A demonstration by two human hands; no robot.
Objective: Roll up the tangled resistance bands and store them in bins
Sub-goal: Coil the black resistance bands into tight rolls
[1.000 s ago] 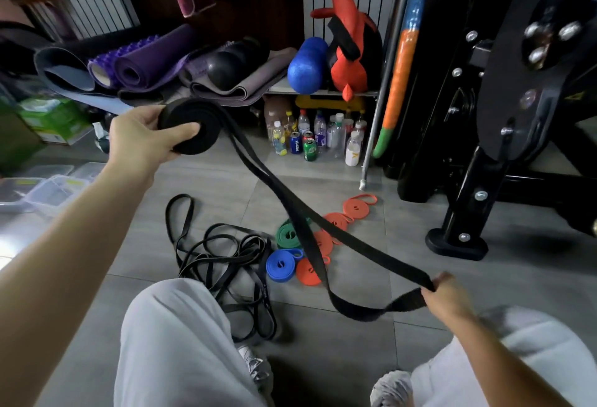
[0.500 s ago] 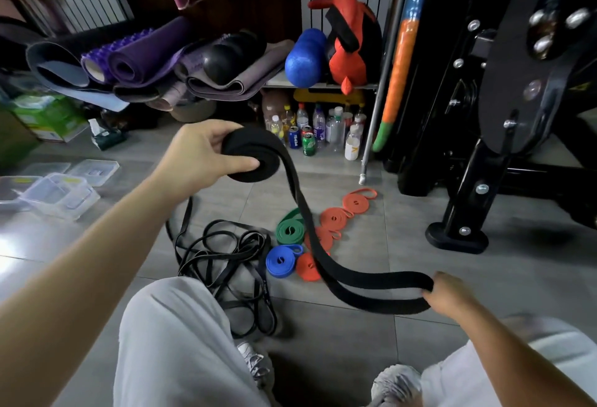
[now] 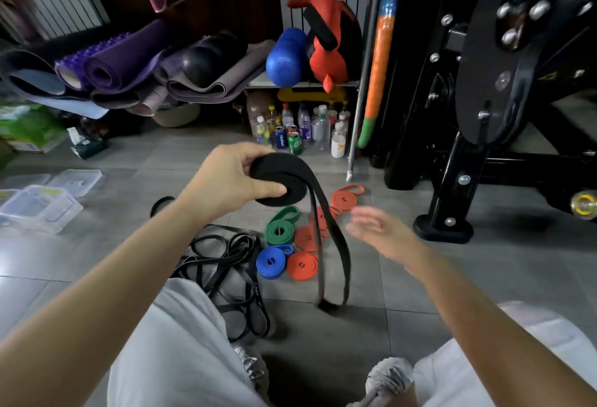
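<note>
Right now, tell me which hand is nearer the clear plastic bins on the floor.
Left. The left hand, gripping the black band roll, is right of the clear bins; the open right hand is farther right, beyond the band's hanging tail.

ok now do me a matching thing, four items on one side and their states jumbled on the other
Column one:
1. left hand
2. right hand
3. blue rolled band
4. thin black bands

Column two:
A. in a loose tangle on the floor
B. grips the black roll, whose tail hangs down
C. fingers spread, holds nothing
D. coiled flat next to an orange roll

Pairs: 1-B, 2-C, 3-D, 4-A
</note>
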